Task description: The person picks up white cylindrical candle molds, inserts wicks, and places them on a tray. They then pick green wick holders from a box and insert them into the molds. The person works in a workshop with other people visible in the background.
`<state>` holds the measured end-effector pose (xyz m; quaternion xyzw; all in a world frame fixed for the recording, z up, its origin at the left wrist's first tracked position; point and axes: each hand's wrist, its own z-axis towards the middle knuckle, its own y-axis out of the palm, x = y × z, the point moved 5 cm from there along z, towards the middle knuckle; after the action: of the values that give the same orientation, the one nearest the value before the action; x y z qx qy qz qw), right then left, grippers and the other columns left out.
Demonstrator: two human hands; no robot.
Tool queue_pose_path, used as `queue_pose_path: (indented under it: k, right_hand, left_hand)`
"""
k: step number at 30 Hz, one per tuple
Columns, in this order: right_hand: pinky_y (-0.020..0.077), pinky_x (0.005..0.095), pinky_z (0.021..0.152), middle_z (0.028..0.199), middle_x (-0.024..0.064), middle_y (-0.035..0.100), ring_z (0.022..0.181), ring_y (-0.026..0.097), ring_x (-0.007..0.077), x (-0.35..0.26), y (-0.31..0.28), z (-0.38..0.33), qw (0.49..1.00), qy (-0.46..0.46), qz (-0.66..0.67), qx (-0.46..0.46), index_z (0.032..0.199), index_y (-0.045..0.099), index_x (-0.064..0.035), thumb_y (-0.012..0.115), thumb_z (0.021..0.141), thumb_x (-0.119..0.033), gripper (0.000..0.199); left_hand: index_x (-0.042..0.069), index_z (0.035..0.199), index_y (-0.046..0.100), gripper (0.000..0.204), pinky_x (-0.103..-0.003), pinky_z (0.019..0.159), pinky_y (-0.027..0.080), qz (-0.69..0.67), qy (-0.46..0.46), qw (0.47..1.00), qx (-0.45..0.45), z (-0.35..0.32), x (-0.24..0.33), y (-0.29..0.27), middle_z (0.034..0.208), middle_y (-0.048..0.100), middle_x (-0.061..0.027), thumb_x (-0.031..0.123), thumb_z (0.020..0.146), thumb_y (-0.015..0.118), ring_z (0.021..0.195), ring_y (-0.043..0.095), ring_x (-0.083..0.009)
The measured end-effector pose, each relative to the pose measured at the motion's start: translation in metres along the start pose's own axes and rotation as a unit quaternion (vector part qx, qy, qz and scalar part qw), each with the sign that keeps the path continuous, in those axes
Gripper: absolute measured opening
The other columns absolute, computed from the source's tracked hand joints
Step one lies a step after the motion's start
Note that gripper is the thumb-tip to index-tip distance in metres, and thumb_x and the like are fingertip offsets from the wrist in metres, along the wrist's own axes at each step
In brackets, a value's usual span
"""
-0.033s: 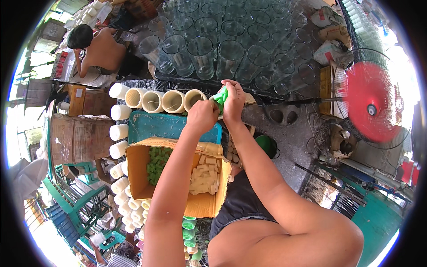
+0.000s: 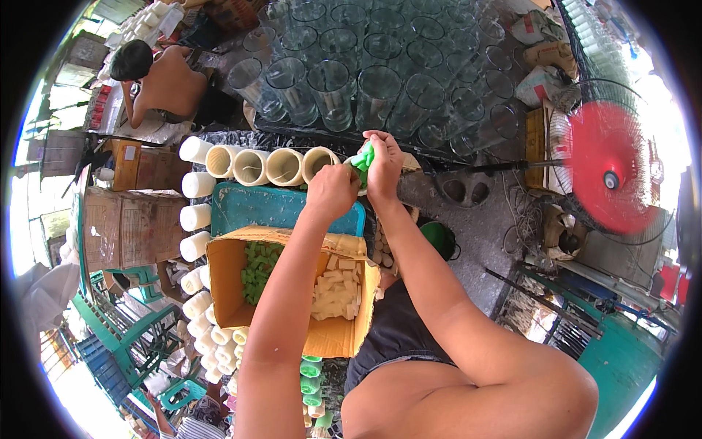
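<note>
- Green plastic piece (image 2: 363, 156), head view: it sits pinched between both hands, held up just in front of the row of cream tubes (image 2: 267, 166) and below the block of clear glass tumblers (image 2: 358, 69).
- Right hand (image 2: 385, 162): its fingers are clenched around the green piece from the right and above; the left hand (image 2: 330, 192) closes on the lower left side of it, and something pale shows where the two hands meet, too small to tell.
- Risk, as a judgement: the piece is small and mostly covered by the fingers, so a slip could drop it down among the tubes or onto the teal tray (image 2: 281, 208), where it would be awkward to pick out.
- Risk, as a judgement: the glass tumblers stand packed close behind the hands, so a jerk forward could knock one against its neighbours.
- Surface: an open cardboard box (image 2: 336, 340) rests below the forearms, green pieces on its left side and cream ones on its right; more cream tubes run down the left of the tray.
- Room: a cluttered workshop with a red fan (image 2: 608, 170) at the right, cartons at the left, green plastic chairs lower left, and another person (image 2: 164, 84) bent over work at the upper left.
</note>
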<state>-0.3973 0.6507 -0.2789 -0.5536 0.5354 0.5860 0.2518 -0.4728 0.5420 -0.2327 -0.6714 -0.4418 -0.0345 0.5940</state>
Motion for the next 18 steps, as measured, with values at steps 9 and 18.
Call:
queue_pose_path:
  k: [9,18]
  right_hand:
    - [0.0443,0.0254,0.060,0.081,-0.0019,0.062,0.066,0.053,0.0049,-0.005,0.011,-0.003,0.995,0.022,-0.016,-0.094,0.103,0.072,-0.0021,0.059,0.106,-0.012,0.017]
    - [0.0517,0.0273,0.062,0.076,0.0038,0.064,0.065,0.063,0.0129,-0.001,0.006,0.005,0.988,0.090,0.118,-0.038,0.104,0.070,-0.0007,0.054,0.106,-0.011,0.018]
  left_hand:
    - [0.004,0.094,0.082,0.019,-0.051,0.077,0.058,-0.015,-0.012,1.000,0.014,-0.010,-0.001,-0.002,0.083,0.076,-0.0216,0.020,0.091,0.074,0.081,0.074,-0.0409]
    - [0.004,0.097,0.082,0.020,-0.052,0.077,0.058,-0.009,0.005,1.000,0.024,0.000,0.002,-0.007,0.087,0.077,-0.0212,0.023,0.092,0.075,0.085,0.075,-0.0401]
